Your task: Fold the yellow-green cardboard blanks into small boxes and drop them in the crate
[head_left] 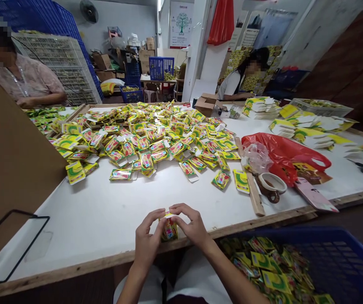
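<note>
Small carton (169, 230), one, yellow, red and green print. Location: near side of the white table (105, 215), at the wooden edging (86, 266), between the two hands; printed face toward the wearer, a white part at its upper end.

Left hand (148, 236): narrow pinch, thumb and fingertips at the carton's upper left.

Right hand (194, 228): matching narrow pinch at the upper right. Firmness of either grip: cannot be told.

Carton pile (150, 139): many alike, heaped and scattered beyond the hands, well apart from them.

Blue crate (342, 253): below the table at right, part filled with packets.

Mug (264, 191): beside a wooden strip (253, 196) and a red plastic bag (283, 147).

Pink phone (316, 194): lying at the table's edge.

Hazards, by judgement: uneven thumb pressure could crease or tear the carton's upper end; a loosened pinch could let it drop over the edging; a tug on the bag could upset the mug; a passing forearm could knock the phone off.
</note>
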The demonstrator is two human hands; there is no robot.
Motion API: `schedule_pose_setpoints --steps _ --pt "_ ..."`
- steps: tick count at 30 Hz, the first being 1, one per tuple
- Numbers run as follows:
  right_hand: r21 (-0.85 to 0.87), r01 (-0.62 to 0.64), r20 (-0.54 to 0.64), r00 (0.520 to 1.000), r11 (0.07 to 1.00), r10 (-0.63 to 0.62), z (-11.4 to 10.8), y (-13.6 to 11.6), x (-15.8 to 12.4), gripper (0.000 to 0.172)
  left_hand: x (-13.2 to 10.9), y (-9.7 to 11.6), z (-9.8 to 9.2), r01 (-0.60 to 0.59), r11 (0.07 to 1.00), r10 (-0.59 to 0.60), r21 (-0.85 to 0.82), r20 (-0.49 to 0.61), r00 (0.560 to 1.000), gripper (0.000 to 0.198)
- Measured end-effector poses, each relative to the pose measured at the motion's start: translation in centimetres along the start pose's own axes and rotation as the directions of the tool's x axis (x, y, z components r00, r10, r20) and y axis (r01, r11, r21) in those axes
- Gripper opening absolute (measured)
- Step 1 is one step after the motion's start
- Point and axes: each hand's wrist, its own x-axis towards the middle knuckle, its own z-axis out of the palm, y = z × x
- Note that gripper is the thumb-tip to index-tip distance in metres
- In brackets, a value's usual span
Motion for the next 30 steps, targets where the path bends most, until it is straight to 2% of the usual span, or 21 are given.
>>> schedule_pose_setpoints --steps 6,12,17,21,24,30 --pt "-0.096 -0.088 -0.059 0.995 0.991 0.082 0.8 -0.6 0.6 0.008 0.5 0.5 0.5 0.101 0.991 -0.106 -0.086 -0.053 0.993 0.020" --pt "-0.082 -0.176 -0.021 0.984 0.981 0.175 0.8 -1.2 1.4 0.008 0.9 0.6 0.3 0.154 0.977 -0.160 -0.144 -0.032 0.987 0.020" --pt "-0.025 -0.223 0.010 0.975 0.975 0.223 0.5 -0.9 1.7 0.008 0.9 0.5 0.2 0.169 0.968 -0.170 -0.187 0.012 0.985 0.020" --pt "-0.001 -0.261 0.103 0.960 0.965 0.260 0.1 -0.9 2.4 0.010 1.0 0.3 0.6 0.174 0.960 -0.180 -0.220 -0.009 0.984 0.018" --pt "0.011 -0.265 0.128 0.957 0.964 0.262 -0.5 -0.9 2.6 0.011 1.0 0.1 0.6 0.153 0.963 -0.159 -0.222 -0.009 0.987 0.017" --pt "0.047 -0.271 0.185 0.948 0.961 0.258 -0.2 0.0 1.5 0.010 0.0 -0.2 0.0 0.085 0.994 -0.081 -0.062 0.064 0.995 0.021"
